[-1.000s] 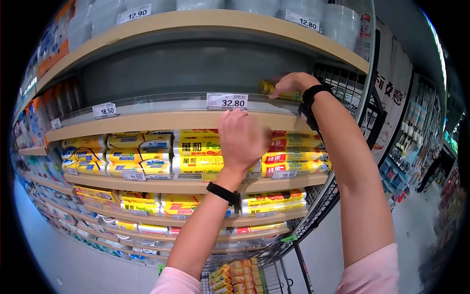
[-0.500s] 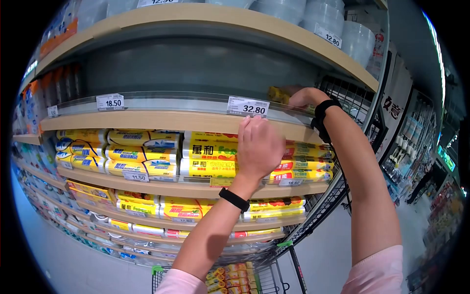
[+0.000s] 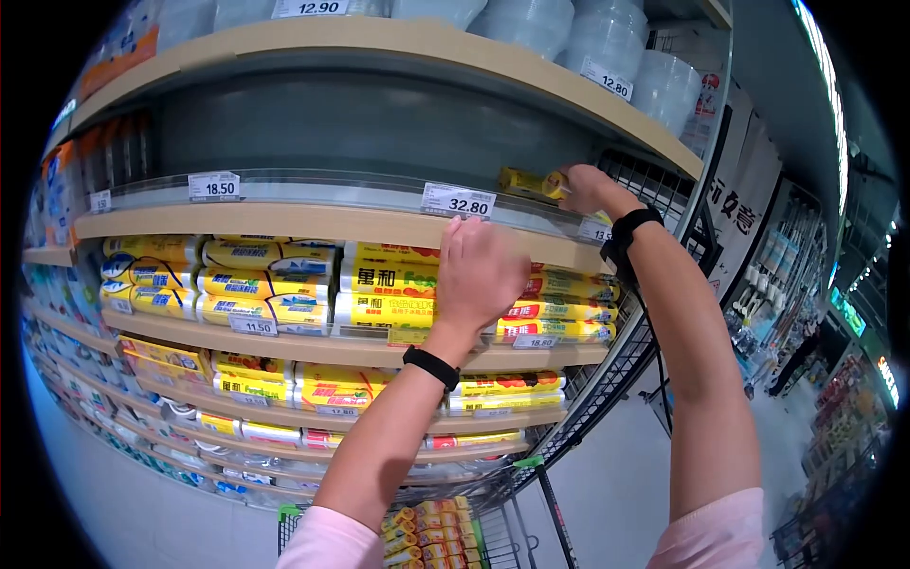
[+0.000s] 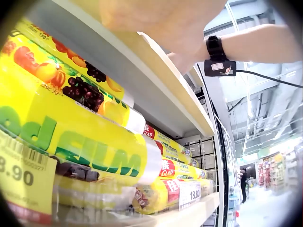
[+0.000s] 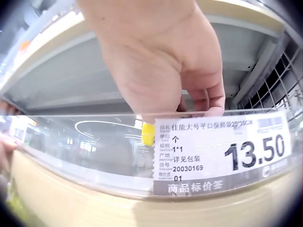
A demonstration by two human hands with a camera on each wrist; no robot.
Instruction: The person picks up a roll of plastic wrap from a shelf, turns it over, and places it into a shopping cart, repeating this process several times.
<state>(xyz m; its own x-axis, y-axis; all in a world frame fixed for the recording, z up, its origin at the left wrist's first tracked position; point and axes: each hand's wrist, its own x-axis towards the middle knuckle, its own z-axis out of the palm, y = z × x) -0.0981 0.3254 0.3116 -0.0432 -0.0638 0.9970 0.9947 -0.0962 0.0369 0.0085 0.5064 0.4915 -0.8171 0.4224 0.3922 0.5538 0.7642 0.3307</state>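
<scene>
On the upper shelf [image 3: 284, 220], far right end: right grip [image 3: 583, 188] has its fingers curled round one end of a yellow roll [image 3: 526, 182]. The roll lies on its side just behind the clear front rail [image 3: 313, 190], near the wire side panel [image 3: 654, 175]. The right wrist view shows the same grip [image 5: 161, 61] with fingertips tucked behind the rail, right above a 13.50 price tag [image 5: 222, 153]. A bit of yellow shows through the plastic there; I can't tell how much of the roll is enclosed.

Left grip [image 3: 479, 275] is loose, fingers straight and pointing up, tips touching the wooden shelf edge just below the 32.80 tag [image 3: 458, 201]. It holds nothing. The left wrist view only gives a blurred palm [image 4: 156, 19] at the top.

Shelf below: stacked yellow film rolls [image 3: 389, 280] lying flat, some with red labels at the right. Plastic containers [image 3: 607, 43] sit on the top shelf. A cart [image 3: 517, 517] with more yellow rolls stands below, between the arms.
</scene>
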